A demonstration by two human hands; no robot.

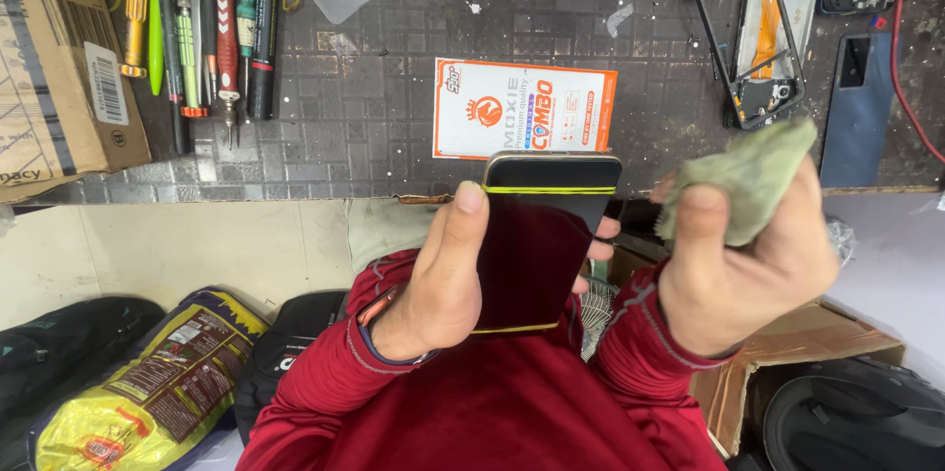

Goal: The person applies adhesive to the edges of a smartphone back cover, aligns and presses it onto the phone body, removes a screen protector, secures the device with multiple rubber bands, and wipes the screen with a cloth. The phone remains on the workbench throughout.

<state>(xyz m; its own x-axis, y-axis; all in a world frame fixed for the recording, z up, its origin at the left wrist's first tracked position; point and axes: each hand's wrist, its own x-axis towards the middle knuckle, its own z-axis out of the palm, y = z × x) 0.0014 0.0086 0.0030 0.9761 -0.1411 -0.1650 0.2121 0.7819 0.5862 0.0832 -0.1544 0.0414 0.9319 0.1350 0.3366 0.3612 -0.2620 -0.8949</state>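
Head view, looking down over red sleeves (512, 412) toward a dark tiled tabletop (374, 117). Left hand (438, 279) holds a smartphone (541, 235) upright in front of the chest, thumb laid along its left edge, fingertips (602, 227) showing past the right edge; grip closed firmly around the phone. Phone face is dark and glossy, with a thin yellow-green line across near the top and another at the bottom edge. It sits just in front of the tabletop's near edge, above the lap.

Right hand (738, 279) is just to the right of the phone, not touching it. Grip closed on a crumpled pale green cloth (748, 176), pinched between thumb and fingers, cloth bunched above the knuckles.

On the tabletop: a white and orange printed package (524, 109) lying flat directly beyond the phone; a row of screwdrivers and hand tools (212, 28) at upper left beside a cardboard box (54, 67); an opened phone frame (763, 33) with exposed internals at upper right, a dark blue phone back (861, 107) next to it.

Below, on the floor: a yellow snack bag (148, 392), black bags (59, 353), another open cardboard box (787, 363) at right.
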